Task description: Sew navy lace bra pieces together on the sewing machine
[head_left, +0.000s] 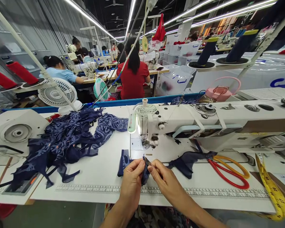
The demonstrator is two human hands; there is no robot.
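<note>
My left hand point(132, 175) pinches a navy patterned piece of fabric point(145, 176) in front of the sewing machine point(154, 122). Part of the same cloth point(123, 161) shows to the left of the fingers. My right hand point(161, 174) is closed on small thread snips point(146, 160), their metal tips against the fabric by my left fingertips. Most of the snips is hidden in the fingers. Just beyond both hands are the machine's needle and presser foot point(145, 143). Right of my hands lies another navy cloth piece point(186, 161), its far end by a pair of scissors point(228, 171).
A heap of navy patterned garment pieces point(68, 139) covers the table's left side. A printed ruler point(90, 188) runs along the front edge. At right hangs a yellow tape measure point(272, 190). Thread cones point(207, 52) stand above; people sit at machines beyond.
</note>
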